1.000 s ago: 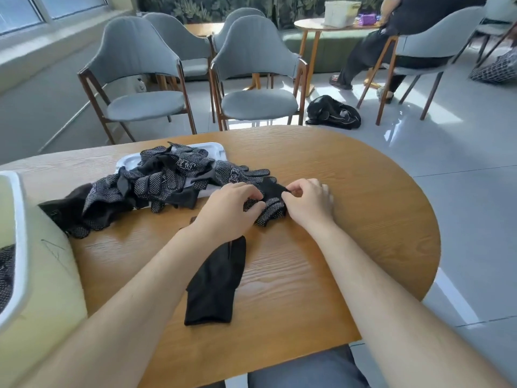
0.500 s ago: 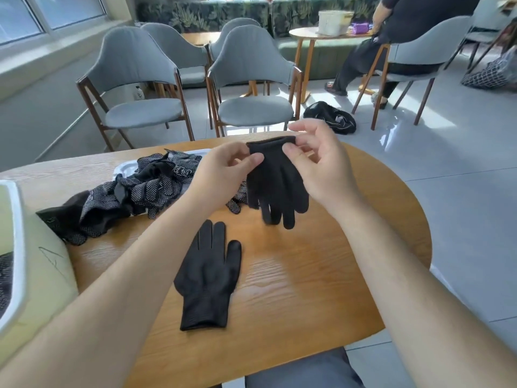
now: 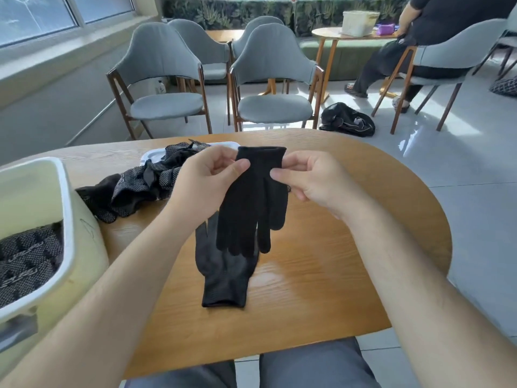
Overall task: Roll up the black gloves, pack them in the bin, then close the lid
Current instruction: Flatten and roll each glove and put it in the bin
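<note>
two hands hold one black glove [image 3: 251, 208] up above the desk [image 3: 335, 261] by its cuff. the left hand [image 3: 207, 175] pinches the cuff's left edge between the thumb and curled fingers [image 3: 221, 159]. the right hand [image 3: 310, 177] pinches the right edge the same way, its fingers [image 3: 296, 161] drawn narrow on the fabric. the glove hangs straight down from the fingers, cuff on top, its own fingertips pointing down.

directly below the fingers, a second black glove [image 3: 223, 278] lies flat on the desk with its cuff toward the person. its far part is hidden behind the hanging one. left of the left hand's fingers, a heap of dotted black gloves [image 3: 140, 186] sprawls on the desk, partly over a white lid [image 3: 151, 156]. farther left of the fingers and nearer the person stands the pale open bin [image 3: 70, 219], with dotted gloves [image 3: 28, 261] lying inside it.
</note>
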